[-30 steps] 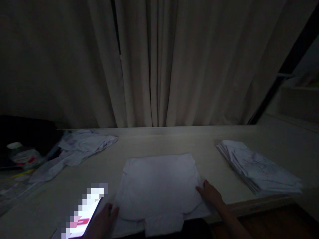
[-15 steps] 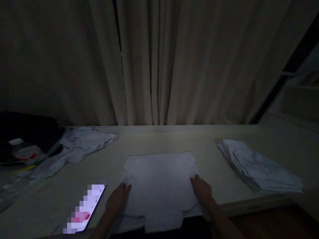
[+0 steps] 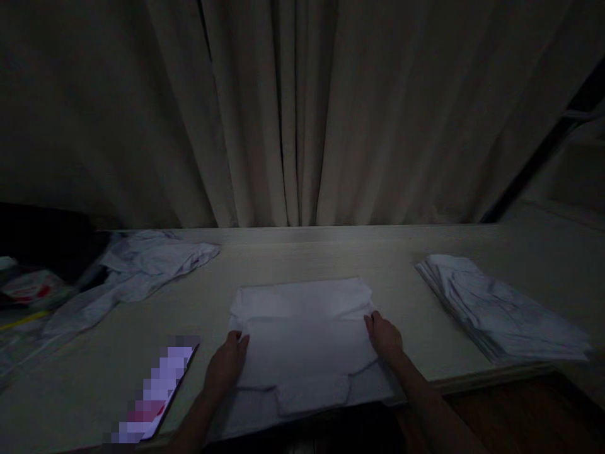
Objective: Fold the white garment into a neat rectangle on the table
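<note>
A white folded garment (image 3: 302, 328) lies flat on the pale table (image 3: 293, 258) in front of me, its near end hanging over the table's front edge. My left hand (image 3: 225, 367) rests on its left side and my right hand (image 3: 385, 335) on its right side. Both hands pinch the sides of the upper layer of cloth, which is raised a little and folded across the middle.
A stack of folded white garments (image 3: 496, 309) sits at the right. A crumpled white garment (image 3: 137, 268) lies at the left rear. A lit phone (image 3: 158, 391) lies at the near left. Dark clutter (image 3: 33, 277) fills the far left. Curtains (image 3: 302, 107) hang behind the table.
Both hands moved from the near corners of the garment up to its sides and took hold of the cloth. The lower part has been drawn up toward the middle.
</note>
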{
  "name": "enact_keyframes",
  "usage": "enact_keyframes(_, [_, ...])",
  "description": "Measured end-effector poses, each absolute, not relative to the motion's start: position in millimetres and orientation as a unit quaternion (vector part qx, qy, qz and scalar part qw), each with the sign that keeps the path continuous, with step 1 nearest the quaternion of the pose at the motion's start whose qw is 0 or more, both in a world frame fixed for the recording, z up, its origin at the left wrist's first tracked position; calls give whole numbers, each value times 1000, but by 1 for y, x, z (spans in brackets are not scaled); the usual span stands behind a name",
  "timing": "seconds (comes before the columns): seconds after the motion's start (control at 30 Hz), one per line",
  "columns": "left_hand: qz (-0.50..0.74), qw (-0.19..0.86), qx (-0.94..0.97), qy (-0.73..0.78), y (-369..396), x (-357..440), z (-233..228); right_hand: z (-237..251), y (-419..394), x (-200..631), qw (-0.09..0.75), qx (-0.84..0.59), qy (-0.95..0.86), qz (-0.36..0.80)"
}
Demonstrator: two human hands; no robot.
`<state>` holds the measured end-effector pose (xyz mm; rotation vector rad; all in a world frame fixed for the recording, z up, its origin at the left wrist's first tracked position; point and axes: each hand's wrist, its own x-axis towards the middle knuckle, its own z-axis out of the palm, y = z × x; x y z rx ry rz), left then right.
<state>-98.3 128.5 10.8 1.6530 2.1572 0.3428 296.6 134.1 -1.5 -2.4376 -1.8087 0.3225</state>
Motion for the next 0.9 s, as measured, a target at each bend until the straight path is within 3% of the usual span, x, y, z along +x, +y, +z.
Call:
enact_keyframes(0.4, [139,246,537,795,195,-146,12,4,195,319,122,-821,-524,191])
enact_keyframes(0.63, [153,199,567,785,232,-133,12,-6,235,311,176,-810,-526,192])
enact_keyframes(0.9, [123,108,544,823,181,-190,41,0,219,330,243,-811,-486,217])
